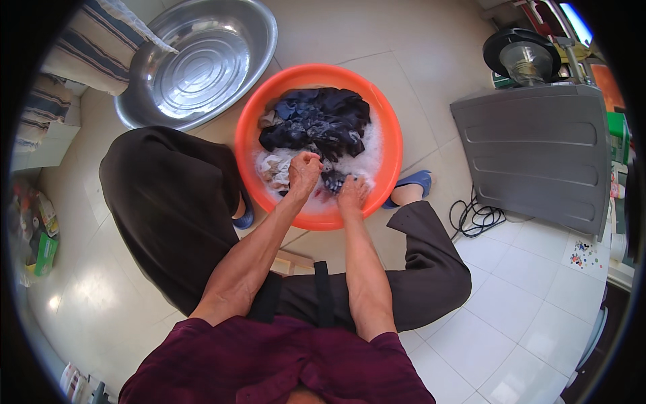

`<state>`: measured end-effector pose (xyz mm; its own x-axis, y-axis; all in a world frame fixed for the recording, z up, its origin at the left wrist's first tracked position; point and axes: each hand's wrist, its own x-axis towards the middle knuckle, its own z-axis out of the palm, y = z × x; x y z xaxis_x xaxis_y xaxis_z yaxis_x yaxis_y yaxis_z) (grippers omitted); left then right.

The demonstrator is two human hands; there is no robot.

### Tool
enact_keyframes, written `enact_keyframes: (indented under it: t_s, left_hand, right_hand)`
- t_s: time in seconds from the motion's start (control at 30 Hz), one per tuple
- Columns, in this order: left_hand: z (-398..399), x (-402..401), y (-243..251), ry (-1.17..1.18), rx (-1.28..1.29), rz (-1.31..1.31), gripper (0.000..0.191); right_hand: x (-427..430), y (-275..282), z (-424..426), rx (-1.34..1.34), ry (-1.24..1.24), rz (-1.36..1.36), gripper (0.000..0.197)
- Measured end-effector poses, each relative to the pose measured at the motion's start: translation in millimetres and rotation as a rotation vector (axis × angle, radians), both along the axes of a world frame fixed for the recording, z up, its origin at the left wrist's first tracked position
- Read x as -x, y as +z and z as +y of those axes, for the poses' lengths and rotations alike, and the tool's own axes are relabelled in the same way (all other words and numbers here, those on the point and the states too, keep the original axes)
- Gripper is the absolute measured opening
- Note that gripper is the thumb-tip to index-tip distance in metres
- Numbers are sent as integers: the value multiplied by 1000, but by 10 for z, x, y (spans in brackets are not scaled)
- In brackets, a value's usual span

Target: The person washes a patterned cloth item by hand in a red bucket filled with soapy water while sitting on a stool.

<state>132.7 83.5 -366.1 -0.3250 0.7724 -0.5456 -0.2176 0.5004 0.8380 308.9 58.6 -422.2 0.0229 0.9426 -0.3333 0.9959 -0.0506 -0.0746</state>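
An orange plastic basin [395, 136] sits on the floor between my feet, holding wet laundry and white suds [372, 146]. My left hand [304, 173] is over the middle of the basin with its fingers curled. Whether cloth is inside that fist is hidden. Close to its left side lies white cloth [275, 170] in the foam. My right hand [354, 192] grips a dark cloth with white spots [333, 181] near the basin's near right wall. Dark garments [323, 113] are heaped toward the far side, partly covered with foam.
A large metal basin [202, 76] stands at the upper left, beneath a hanging striped cloth [96, 45]. On the right are a grey appliance or cabinet [530, 156] and a coiled black cable [477, 218]. Bagged items [40, 232] lie far left.
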Motion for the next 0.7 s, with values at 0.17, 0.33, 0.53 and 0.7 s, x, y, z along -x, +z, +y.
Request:
enact_keyframes:
  t_s: [0.17,0.33,0.53,0.7]
  left_hand:
    - [-24,13,-17,-3,2,-42,22]
    - [-76,-30,-10,-66,-21,-8,23]
    - [-97,65,-127,-122,-1,100,24]
    - [-185,103,-381,-132,-53,177,28]
  right_hand:
    - [155,215,4,171,240,-42,20]
    - [143,171,-72,-72,47,-99,28]
    - [116,13,-56,-11,55,40,38]
    - [58,395,236,152,-87,308,30]
